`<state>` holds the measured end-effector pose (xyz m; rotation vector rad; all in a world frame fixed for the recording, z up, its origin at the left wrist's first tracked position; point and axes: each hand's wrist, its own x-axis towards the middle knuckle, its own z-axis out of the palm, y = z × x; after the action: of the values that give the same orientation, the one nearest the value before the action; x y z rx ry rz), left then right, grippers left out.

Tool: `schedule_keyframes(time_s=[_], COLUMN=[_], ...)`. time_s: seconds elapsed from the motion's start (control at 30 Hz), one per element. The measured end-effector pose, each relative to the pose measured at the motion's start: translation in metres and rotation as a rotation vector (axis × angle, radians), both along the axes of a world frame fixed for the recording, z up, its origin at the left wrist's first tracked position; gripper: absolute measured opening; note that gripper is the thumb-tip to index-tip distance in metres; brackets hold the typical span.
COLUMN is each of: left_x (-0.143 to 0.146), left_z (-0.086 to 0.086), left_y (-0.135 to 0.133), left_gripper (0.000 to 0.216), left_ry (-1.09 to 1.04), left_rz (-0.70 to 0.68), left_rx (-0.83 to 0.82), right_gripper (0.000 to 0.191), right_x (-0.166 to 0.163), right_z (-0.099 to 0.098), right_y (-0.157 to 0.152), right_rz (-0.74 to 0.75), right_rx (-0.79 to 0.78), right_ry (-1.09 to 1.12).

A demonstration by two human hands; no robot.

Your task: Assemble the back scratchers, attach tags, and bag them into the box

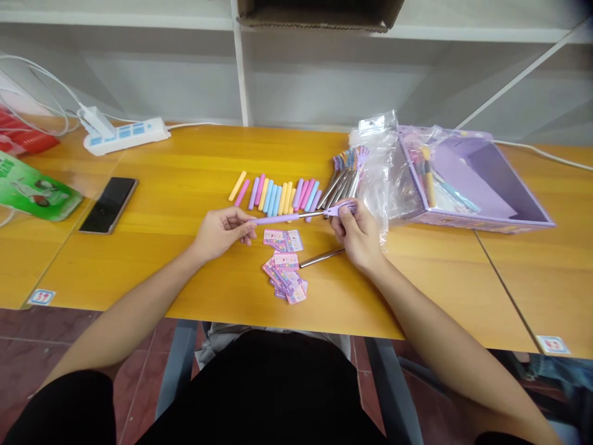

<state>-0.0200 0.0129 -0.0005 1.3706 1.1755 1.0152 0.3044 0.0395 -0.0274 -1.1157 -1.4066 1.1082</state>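
A purple telescopic back scratcher (303, 216) spans the space between my hands, above the table. My left hand (227, 230) pinches the end of its purple handle. My right hand (356, 232) grips the purple claw-shaped head, with the metal rod showing between head and handle. Just beyond, colored handle sleeves (278, 196) lie in a row. Several metal rods with colored claw heads (345, 176) are piled past my right hand. Below the held scratcher, small printed cards (286, 272) lie in loose stacks, beside a single metal rod (320, 258) partly hidden by my right hand.
At right stands a purple box (491, 185) with packaged items inside. Clear plastic bags (382, 167) spill beside it. A phone (109, 205), a green package (39, 188) and a power strip (127, 135) are at left. Shelving (296, 80) rises behind the table.
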Motion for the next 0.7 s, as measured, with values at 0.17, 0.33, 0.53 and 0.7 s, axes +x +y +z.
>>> schedule_keyframes(time_s=[0.17,0.33,0.53,0.7], left_x=[0.0,0.003,0.007,0.009], left_z=[-0.002,-0.005,-0.008,-0.014], left_y=[0.001,0.0,-0.003,-0.002], left_gripper=[0.05,0.049,0.047,0.044], left_ry=[0.002,0.003,-0.002,0.031], left_rz=[0.004,-0.025,-0.023,-0.031], left_rx=[-0.003,0.001,0.006,0.015], right_gripper=[0.047,0.046,0.044,0.041], right_x=[-0.002,-0.004,-0.004,-0.006], right_z=[-0.001,0.001,0.0,0.001], right_y=[-0.002,-0.005,-0.006,-0.005], right_rz=[0.021,0.001,0.014,0.015], right_rx=[0.022,0.044,0.037,0.053], right_ry=[-0.046,-0.058,-0.054,-0.012])
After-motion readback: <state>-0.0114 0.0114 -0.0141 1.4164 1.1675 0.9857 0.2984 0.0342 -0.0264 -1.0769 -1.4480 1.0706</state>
